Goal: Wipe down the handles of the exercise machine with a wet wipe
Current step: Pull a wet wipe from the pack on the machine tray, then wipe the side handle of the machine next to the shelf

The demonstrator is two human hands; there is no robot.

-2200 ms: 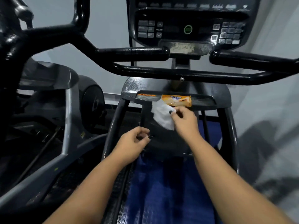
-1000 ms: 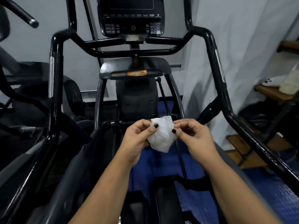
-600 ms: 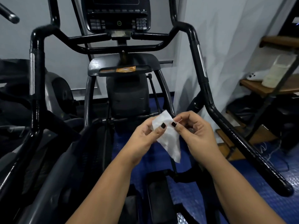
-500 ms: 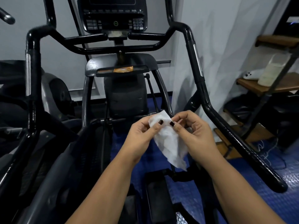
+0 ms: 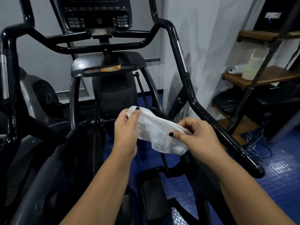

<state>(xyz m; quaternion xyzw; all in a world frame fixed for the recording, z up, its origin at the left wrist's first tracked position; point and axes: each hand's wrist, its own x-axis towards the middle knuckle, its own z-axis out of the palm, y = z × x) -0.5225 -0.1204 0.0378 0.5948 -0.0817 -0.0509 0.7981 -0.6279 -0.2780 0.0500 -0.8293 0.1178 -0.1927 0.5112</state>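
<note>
A white wet wipe is stretched out between both hands in front of the black exercise machine. My left hand pinches its upper left corner with thumb and fingers. My right hand pinches its right edge. The machine's long right handle slopes down just behind and to the right of my right hand. The left handle rises at the far left. Two short centre handles sit below the console.
An orange wipe packet lies in the tray under the console. Wooden stair steps with a white plush toy and a pale container stand at the right. Loose cables lie on the blue floor. Another machine stands at the left.
The wipe came from the orange packet, then both hands drew back and unfolded it. Since half a second ago the hands have moved apart and the wipe is spread wider.
</note>
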